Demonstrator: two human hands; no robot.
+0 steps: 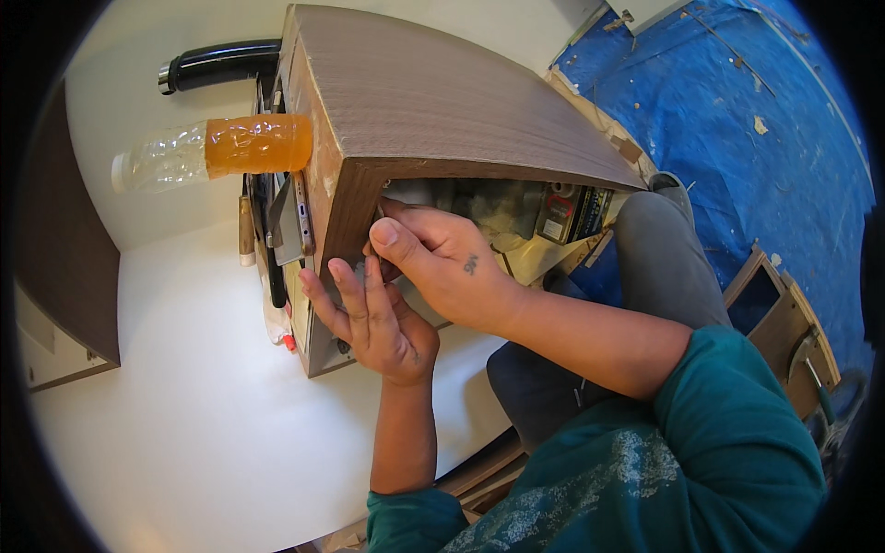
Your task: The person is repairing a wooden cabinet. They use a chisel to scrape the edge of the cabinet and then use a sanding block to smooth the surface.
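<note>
A brown wood-grain cabinet (433, 88) fills the upper middle, its open front facing me. At the cabinet's front left edge my right hand (461, 267) is closed, thumb pressed against the fingers; whatever they pinch is hidden. Just below and to the left, my left hand (373, 327) has its fingers stretched out and apart beside the same edge. Its fingertips come close to the right hand's. Inside the cabinet, past the right wrist, are a crumpled clear plastic bag (502, 212) and a dark box (562, 214).
On the cabinet's left side stand a bottle of orange liquid (258, 146), a phone (303, 214) and a black cylindrical handle (226, 64). Blue sheeting (682, 111) with debris covers the floor at right. A wooden frame (784, 323) and a hammer-like tool (816, 378) lie there.
</note>
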